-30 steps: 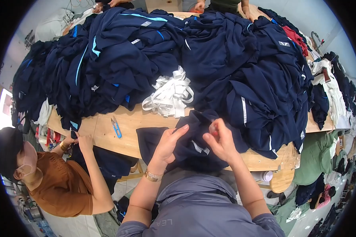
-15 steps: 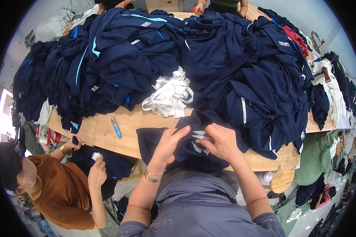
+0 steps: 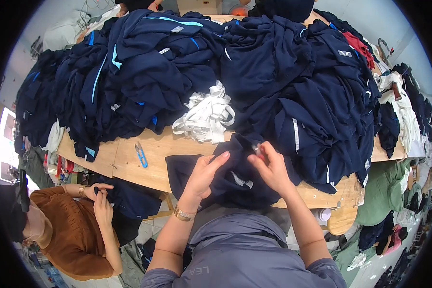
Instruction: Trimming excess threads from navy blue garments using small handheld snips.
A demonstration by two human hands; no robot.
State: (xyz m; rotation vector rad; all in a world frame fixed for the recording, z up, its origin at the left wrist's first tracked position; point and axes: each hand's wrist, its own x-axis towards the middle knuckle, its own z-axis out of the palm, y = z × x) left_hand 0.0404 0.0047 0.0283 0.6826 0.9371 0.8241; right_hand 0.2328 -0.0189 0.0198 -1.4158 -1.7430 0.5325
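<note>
As far as we can judge, we are at a trimming step on one piece: the navy cloth (image 3: 228, 168) lies in front of us at the near edge of the table (image 3: 163, 149), with a white tag (image 3: 242, 181) showing on it between our hands. Our right hand (image 3: 272, 170) grasps a small tool (image 3: 258, 151) between thumb and fingers; it is blurred, but its greyish and reddish parts suggest snips. We cannot tell whether its blades are parted or whether they meet a thread. Our left hand (image 3: 202, 175) is over the cloth, thumb raised and apart from the fingers; whether those fingers pinch the fabric, we cannot tell.

In our judgement, the next move calls for the left hand to keep the cloth steady and spread, so the spot to be cut lies in plain view, while the right brings the tool's tip close, clear of the weave and of the left thumb. The blue scissors (image 3: 141, 154) lie on the table to our left, touched by neither hand. The white ribbon (image 3: 204, 115) is heaped beyond the cloth, near the garment pile (image 3: 321, 101), so we want the cloth's folds kept free of both.
</note>
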